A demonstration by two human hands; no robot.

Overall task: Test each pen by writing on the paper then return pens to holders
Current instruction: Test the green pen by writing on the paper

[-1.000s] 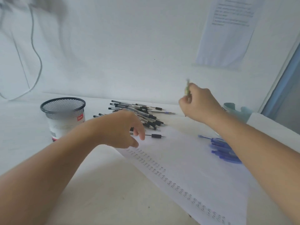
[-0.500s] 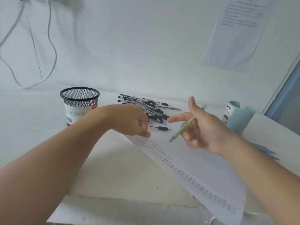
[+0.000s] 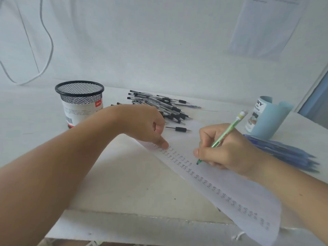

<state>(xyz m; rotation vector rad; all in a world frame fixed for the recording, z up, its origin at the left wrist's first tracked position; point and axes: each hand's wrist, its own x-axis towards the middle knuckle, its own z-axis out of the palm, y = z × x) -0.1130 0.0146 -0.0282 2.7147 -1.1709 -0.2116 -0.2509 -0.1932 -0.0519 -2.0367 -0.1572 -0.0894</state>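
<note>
My right hand [image 3: 225, 151] grips a green pen [image 3: 224, 136] in a writing hold, its tip down on the white paper [image 3: 221, 178] beside two columns of written marks. My left hand [image 3: 147, 125] rests on the paper's upper left corner, fingers curled, thumb pressing the sheet. A pile of black pens [image 3: 159, 105] lies behind the left hand, with a single black pen [image 3: 178, 129] apart in front of it. Blue pens [image 3: 282, 153] lie at the right. A black mesh holder [image 3: 79, 102] stands at the left, a light blue holder [image 3: 264, 118] at the right.
The white table [image 3: 124, 183] ends at a front edge below my arms. A wall stands right behind it, with a white cable [image 3: 48, 50] hanging at the left and a printed sheet [image 3: 266, 27] taped at the upper right.
My right hand came down from a raised position, turned the green pen into a writing grip and set its tip on the paper. My left hand stayed on the sheet's corner.
</note>
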